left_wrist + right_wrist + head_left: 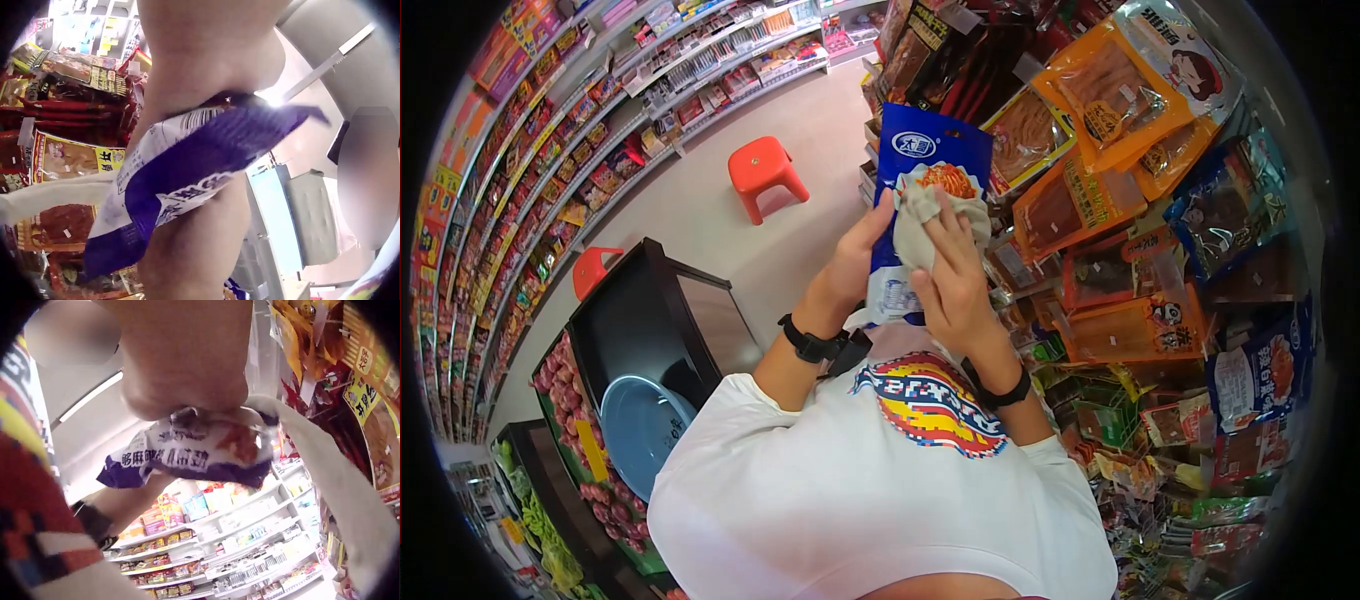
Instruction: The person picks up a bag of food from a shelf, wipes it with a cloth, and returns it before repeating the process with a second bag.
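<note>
My left hand [855, 262] grips a blue and white food packet [892, 165] along its left edge, thumb on the front. The packet is upright before my chest, with a white logo and a picture of reddish food. Over its front lies a bunched grey-beige cloth [912, 240], pressed by the extended fingers of my right hand [955, 280]. In the left wrist view the packet's back [187, 156] shows a barcode. A loose length of the cloth [325, 447] hangs down in the right wrist view.
Packed snack bags [1080, 200] hang and lie close on the right. Left are a red stool [765, 170], a black stand [640, 310], a blue basin [640, 430] and red onions [565, 390]. Stocked shelves [600, 130] line the far left.
</note>
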### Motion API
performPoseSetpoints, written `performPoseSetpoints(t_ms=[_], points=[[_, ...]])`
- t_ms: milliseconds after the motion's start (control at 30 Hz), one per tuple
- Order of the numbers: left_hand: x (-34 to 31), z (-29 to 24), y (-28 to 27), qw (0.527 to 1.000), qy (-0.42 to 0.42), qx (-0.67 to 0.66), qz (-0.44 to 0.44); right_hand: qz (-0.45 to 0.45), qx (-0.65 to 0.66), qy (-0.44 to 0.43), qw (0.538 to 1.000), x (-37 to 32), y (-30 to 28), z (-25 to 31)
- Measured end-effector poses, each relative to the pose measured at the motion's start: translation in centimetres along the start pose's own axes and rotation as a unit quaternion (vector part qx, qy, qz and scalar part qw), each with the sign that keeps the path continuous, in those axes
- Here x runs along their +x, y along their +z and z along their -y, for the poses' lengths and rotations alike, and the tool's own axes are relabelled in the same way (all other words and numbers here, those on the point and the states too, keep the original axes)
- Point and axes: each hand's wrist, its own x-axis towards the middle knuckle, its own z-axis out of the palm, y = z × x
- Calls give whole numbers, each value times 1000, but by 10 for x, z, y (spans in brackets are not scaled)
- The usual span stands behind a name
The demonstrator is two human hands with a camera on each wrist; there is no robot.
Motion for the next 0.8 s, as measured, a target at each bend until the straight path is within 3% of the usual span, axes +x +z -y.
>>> performPoseSetpoints(t_ms=[67,100,133,200,233,367,400,467,533,600,633,800], points=[[9,14,0,980,37,193,-26,-77,32,15,996,12,-1,-11],[14,23,-7,979,37,199,-25,-75,26,35,996,22,-2,-16],[13,24,-6,980,34,196,-28,-72,27,39,996,21,0,-15],[16,15,1,997,24,58,-35,-37,4,46,998,27,3,-14],[19,9,7,996,31,41,-75,-8,-13,22,1000,30,2,-11],[26,-5,-22,996,34,-66,-47,35,9,-18,999,27,7,-2],[27,-7,-26,996,38,-68,-52,39,14,-19,999,25,9,1],[27,-16,-21,990,124,-25,-64,99,0,-55,994,20,13,7],[26,-21,-28,990,114,-72,-47,107,9,-68,992,17,16,5],[22,-21,-24,987,122,-36,-95,97,3,-107,990,12,22,-4],[21,-19,-27,991,115,-43,-60,107,3,-90,990,10,24,-11],[11,-4,-20,996,56,19,-74,41,3,-3,999,24,27,-35]])
